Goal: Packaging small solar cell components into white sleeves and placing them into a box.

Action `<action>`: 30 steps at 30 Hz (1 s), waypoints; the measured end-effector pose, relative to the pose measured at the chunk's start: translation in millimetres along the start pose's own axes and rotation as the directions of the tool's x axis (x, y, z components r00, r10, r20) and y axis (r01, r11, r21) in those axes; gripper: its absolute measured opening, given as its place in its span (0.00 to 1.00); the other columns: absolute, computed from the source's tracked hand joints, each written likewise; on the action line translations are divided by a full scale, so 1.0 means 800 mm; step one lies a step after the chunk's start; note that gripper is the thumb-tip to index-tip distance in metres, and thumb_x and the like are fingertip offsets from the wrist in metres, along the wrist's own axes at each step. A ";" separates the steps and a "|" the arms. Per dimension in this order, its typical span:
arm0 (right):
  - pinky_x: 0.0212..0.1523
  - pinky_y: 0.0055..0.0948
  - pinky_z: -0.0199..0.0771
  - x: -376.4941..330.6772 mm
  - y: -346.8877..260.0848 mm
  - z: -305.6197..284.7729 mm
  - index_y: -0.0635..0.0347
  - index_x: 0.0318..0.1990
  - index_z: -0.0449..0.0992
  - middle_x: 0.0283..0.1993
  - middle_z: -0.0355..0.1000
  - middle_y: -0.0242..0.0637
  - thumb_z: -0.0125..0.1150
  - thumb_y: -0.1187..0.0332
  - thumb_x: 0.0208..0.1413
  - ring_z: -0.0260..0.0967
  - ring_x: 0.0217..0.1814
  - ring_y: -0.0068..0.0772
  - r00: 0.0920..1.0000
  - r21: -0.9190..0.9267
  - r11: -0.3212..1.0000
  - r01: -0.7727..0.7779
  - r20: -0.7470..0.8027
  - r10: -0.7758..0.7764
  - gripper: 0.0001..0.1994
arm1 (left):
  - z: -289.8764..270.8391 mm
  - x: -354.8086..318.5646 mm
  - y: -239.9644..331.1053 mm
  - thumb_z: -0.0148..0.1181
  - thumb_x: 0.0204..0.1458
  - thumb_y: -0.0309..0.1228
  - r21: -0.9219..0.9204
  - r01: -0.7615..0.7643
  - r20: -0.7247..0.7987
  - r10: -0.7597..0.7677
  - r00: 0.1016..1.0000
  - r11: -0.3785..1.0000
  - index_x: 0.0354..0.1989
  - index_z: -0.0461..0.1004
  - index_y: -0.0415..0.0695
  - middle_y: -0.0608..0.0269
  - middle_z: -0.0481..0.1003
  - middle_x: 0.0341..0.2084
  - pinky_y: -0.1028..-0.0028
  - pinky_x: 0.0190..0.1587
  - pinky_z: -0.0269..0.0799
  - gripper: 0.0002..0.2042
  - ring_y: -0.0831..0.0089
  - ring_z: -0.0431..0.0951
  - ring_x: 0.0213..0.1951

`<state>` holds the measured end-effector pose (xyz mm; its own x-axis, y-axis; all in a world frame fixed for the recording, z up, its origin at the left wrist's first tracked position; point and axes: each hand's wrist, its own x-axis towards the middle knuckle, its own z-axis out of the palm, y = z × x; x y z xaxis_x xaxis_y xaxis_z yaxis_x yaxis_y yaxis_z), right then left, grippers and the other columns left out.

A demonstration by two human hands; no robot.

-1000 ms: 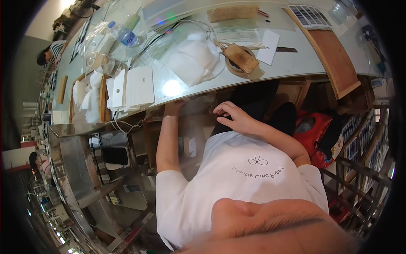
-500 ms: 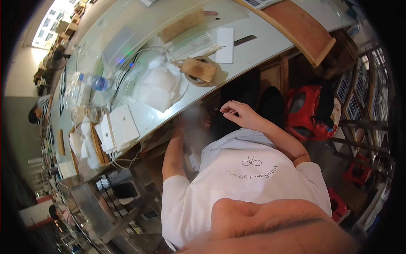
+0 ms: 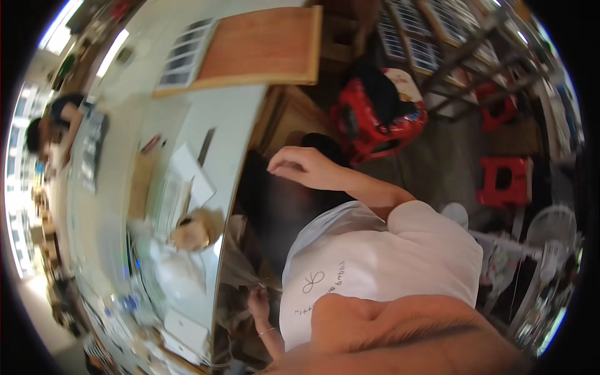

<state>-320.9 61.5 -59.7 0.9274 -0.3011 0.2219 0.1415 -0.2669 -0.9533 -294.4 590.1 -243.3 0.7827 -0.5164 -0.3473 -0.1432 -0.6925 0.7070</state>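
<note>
My right hand (image 3: pixel 306 167) hangs over my dark-clothed lap, just off the table edge; its fingers are loosely bent, the thumb stands apart, and nothing shows in it. Low beside the table's near edge is my left hand (image 3: pixel 258 303), with a thin band on the wrist. Its fingers are drawn together by a filmy, see-through sheet (image 3: pixel 240 253); blur hides exactly what they grip. On the table nearest that hand lie a tape roll with a tan block (image 3: pixel 194 231), a white plastic bundle (image 3: pixel 178 272) and a stack of white cards (image 3: pixel 186 334).
A wooden tray (image 3: pixel 262 47) with dark panels beside it sits at the table's far end. Red stools (image 3: pixel 378 115) and a rack of panels (image 3: pixel 409 40) stand to the right, with a white fan (image 3: pixel 550 228). Another person (image 3: pixel 62 125) works across the table.
The view has swung rightward, bringing in more stools and the fan. My left hand, blurred and hidden before, now shows beside the filmy sheet. My right hand keeps its loose bend.
</note>
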 end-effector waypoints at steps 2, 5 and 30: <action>0.42 0.26 0.75 0.002 0.007 -0.014 0.61 0.45 0.78 0.41 0.77 0.36 0.61 0.71 0.63 0.77 0.42 0.27 0.998 0.032 0.998 -0.052 -0.017 0.053 0.06 | 0.028 0.010 -0.023 0.57 0.57 0.23 0.007 -0.077 -0.124 0.077 0.989 0.997 0.42 0.78 0.38 0.58 0.79 0.33 0.68 0.43 0.74 0.07 0.67 0.78 0.39; 0.44 0.24 0.76 0.003 0.019 -0.031 0.63 0.44 0.78 0.39 0.76 0.36 0.60 0.72 0.63 0.77 0.44 0.25 0.995 0.003 0.998 -0.069 -0.078 0.069 0.06 | 0.022 0.048 -0.129 0.58 0.59 0.29 0.374 -0.204 0.029 0.208 0.978 0.905 0.56 0.73 0.40 0.47 0.76 0.51 0.62 0.60 0.68 0.17 0.53 0.75 0.56; 0.45 0.48 0.75 -0.023 0.127 0.230 0.57 0.49 0.76 0.43 0.78 0.47 0.63 0.56 0.59 0.75 0.48 0.52 0.594 -0.084 0.980 0.180 0.803 -0.040 0.18 | 0.043 0.369 0.001 0.50 0.66 0.31 -0.449 -0.119 -0.172 0.045 0.984 0.886 0.58 0.69 0.36 0.49 0.72 0.53 0.60 0.59 0.65 0.16 0.53 0.71 0.54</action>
<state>-259.7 208.0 -198.5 0.8235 0.5673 0.0052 0.2762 -0.3929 -0.8771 -84.4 420.0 -366.2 0.8678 -0.4530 -0.2041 0.0520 -0.3258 0.9440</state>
